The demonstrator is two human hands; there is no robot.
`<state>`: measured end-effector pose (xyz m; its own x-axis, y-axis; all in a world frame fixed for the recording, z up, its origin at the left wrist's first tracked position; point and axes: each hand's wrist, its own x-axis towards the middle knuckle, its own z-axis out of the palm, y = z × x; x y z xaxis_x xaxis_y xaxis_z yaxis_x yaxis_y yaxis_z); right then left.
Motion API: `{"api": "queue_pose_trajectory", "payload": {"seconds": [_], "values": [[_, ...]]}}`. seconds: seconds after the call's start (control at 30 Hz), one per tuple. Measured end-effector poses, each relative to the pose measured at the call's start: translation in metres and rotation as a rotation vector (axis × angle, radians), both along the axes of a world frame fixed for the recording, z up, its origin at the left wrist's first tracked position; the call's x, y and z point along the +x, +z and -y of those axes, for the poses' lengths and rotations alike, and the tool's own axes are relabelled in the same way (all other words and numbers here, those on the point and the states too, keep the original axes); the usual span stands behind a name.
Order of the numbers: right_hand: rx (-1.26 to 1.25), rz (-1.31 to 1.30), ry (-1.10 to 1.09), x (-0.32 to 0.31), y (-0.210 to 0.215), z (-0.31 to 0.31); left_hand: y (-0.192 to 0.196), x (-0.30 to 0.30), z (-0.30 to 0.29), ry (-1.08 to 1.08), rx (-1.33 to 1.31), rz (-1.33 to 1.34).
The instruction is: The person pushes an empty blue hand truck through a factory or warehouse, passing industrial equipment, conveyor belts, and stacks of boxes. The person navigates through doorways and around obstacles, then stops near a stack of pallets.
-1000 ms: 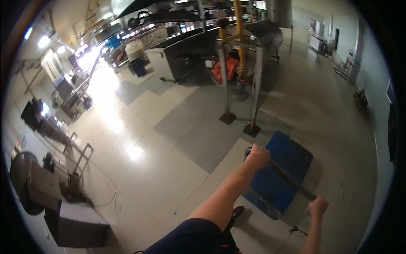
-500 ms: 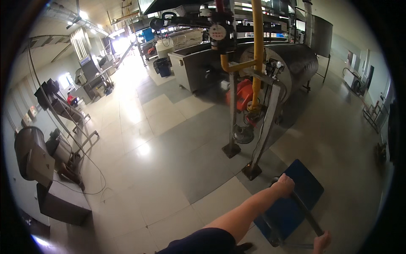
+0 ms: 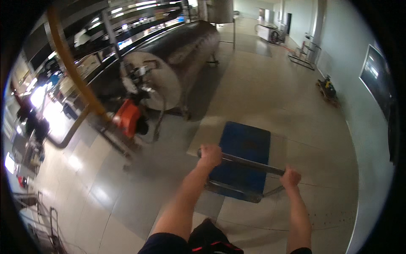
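A: Left side first. You've got a yellow pipe point(image 3: 76, 67), slanting down, then a red-orange unit point(image 3: 127, 117) low at the near end of the big metal cylinder point(image 3: 182, 57). That cylinder lies lengthwise, running to the far side.

B: Copy. Your left hand point(image 3: 210, 155) is next: fingers closed round the left end of the cart handle point(image 3: 249, 163).

A: And the cart?

B: Blue deck point(image 3: 245, 142) sits low over the tiled floor, ahead of you between your forearms. Handle crosses above it, sloping down slightly to the right.

A: Your right hand point(image 3: 290, 176)?

B: Fingers closed too, gripping the handle's right end. Both your arms reach forward.

A: Further right, you have a metal frame rack point(image 3: 305, 53) on the far side, a loaded pallet point(image 3: 327, 89) nearer, by the wall, then a dark panel point(image 3: 376, 76) mounted on that wall.
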<state>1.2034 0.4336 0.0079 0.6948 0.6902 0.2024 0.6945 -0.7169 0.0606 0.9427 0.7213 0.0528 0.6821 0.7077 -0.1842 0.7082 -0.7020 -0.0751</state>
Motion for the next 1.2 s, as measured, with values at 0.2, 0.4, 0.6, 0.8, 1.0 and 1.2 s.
{"api": "queue_pose_trajectory", "payload": {"seconds": [0.2, 0.4, 0.6, 0.8, 1.0, 1.2], "values": [[0.037, -0.131, -0.079, 0.121, 0.011, -0.114, -0.001, 0.138, -0.109, -0.041, 0.007, 0.013], [0.054, 0.003, 0.021, 0.252, 0.012, -0.247, 0.019, 0.247, -0.229, -0.033, -0.042, 0.101], [0.086, -0.037, 0.065, 0.355, 0.021, -0.377, 0.002, 0.357, -0.365, -0.032, 0.024, 0.126], [0.084, 0.012, 0.091, 0.497, 0.014, -0.511, -0.007, 0.484, -0.487, 0.012, 0.181, 0.345], [0.121, -0.127, 0.159, 0.631, 0.016, -0.644, -0.005, 0.598, -0.618, 0.011, 0.056, 0.414], [0.231, 0.129, 0.208, 0.754, 0.014, -0.774, 0.01, 0.728, -0.755, 0.009, 0.117, 0.339]]}}
